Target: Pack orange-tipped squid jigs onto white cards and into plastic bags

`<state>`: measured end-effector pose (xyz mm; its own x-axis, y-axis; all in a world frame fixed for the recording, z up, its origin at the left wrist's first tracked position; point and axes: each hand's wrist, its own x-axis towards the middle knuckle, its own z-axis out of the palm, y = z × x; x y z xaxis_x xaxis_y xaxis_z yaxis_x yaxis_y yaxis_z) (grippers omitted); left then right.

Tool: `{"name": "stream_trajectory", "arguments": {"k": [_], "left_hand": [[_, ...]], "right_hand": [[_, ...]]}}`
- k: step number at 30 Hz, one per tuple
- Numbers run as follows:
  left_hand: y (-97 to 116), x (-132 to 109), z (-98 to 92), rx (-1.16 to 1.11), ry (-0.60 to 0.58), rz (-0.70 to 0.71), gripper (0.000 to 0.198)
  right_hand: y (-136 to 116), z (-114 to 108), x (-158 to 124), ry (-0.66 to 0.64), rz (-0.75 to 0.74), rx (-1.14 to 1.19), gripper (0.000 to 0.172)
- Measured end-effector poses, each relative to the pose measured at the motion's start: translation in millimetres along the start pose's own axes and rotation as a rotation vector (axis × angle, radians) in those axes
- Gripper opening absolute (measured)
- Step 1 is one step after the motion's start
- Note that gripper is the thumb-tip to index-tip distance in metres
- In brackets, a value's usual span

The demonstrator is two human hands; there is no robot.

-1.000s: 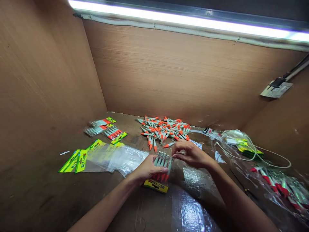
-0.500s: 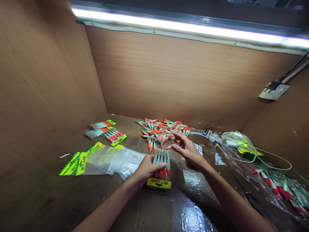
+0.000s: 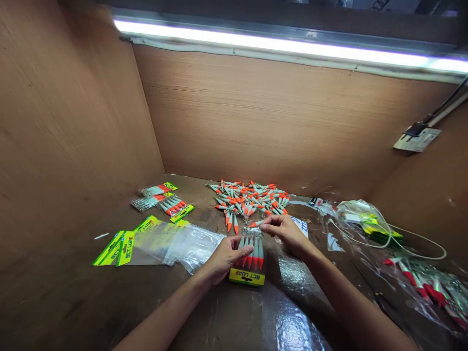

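Observation:
A clear bag of squid lures (image 3: 252, 251) with white-green bodies and orange-red tips lies at the front middle, its yellow label toward me. My left hand (image 3: 228, 258) grips the bag's left side, thumb across the lures. At the bag's far end, beside the wire hooks, my right hand (image 3: 281, 231) has its thumb and fingers pinched together. Whether they hold the bag's edge or a lure is too small to tell. Just beyond the fingertips lies a loose lure (image 3: 255, 224). Behind it spreads a pile of loose lures (image 3: 252, 197).
Flat bags with yellow labels (image 3: 149, 243) fan out on the left, with filled lure packs (image 3: 177, 205) behind them. To the right lie a white cable (image 3: 413, 229), a plastic bag with yellow cards (image 3: 376, 226) and red-tipped lures in plastic (image 3: 435, 292). Wooden walls enclose the table.
My right hand has come down from the pile to the bag's far end, and its fingers have closed together. The bag and my left hand appear slightly further right.

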<state>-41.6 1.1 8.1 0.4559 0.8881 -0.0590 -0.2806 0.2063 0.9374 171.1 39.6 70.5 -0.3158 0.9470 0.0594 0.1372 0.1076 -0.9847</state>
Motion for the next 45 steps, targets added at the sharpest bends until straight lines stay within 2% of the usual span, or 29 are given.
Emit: {"name": "stream_trajectory", "arguments": {"k": [4,9,14,17,22,26,28,31,32,33,36,38,41,43,45], "left_hand": [[-4,5,-5.3,0.025,0.130,0.055,0.036],[-6,5,-7.5,-0.076,0.171,0.010,0.034],[-1,2,-3.6,-0.123,0.107,-0.016,0.034],[6,0,-0.3,-0.093,0.050,-0.018,0.041],[21,-1,1.3,-0.024,0.047,0.019,0.051],[20,1,-4.1,0.067,0.135,0.066,0.048],[15,4,-7.2,0.127,0.196,0.082,0.046],[7,8,-10.1,0.224,0.273,0.110,0.047],[6,9,-10.3,0.253,0.286,0.126,0.046],[5,9,-10.2,0.286,0.292,0.150,0.045],[6,5,-7.7,0.447,0.306,0.266,0.039],[8,1,-5.1,0.617,0.338,0.338,0.033],[11,-6,-1.5,0.752,0.387,0.354,0.029],[12,-8,0.0,0.736,0.372,0.352,0.029],[14,-8,0.3,0.631,0.315,0.331,0.031]], "right_hand": [[8,-5,4,0.018,0.011,0.000,0.026],[9,-5,6,0.028,0.017,-0.005,0.027],[8,-5,7,0.032,0.020,0.041,0.028],[8,-5,7,0.023,0.024,0.042,0.029],[10,2,3,-0.073,0.054,0.057,0.032],[19,10,2,-0.226,0.097,-0.021,0.034],[21,14,0,-0.138,0.017,-0.198,0.031],[15,21,-7,0.227,-0.329,-0.556,0.026],[11,25,-10,0.303,-0.456,-0.648,0.027],[7,29,-13,0.323,-0.560,-0.719,0.028],[-2,46,-17,0.198,-0.702,-0.883,0.025],[-5,57,-15,0.116,-0.691,-1.002,0.023],[-8,65,-6,0.037,-0.643,-1.150,0.015],[-11,62,0,0.035,-0.630,-1.173,0.012],[-12,53,5,0.114,-0.618,-1.086,0.015]]}}
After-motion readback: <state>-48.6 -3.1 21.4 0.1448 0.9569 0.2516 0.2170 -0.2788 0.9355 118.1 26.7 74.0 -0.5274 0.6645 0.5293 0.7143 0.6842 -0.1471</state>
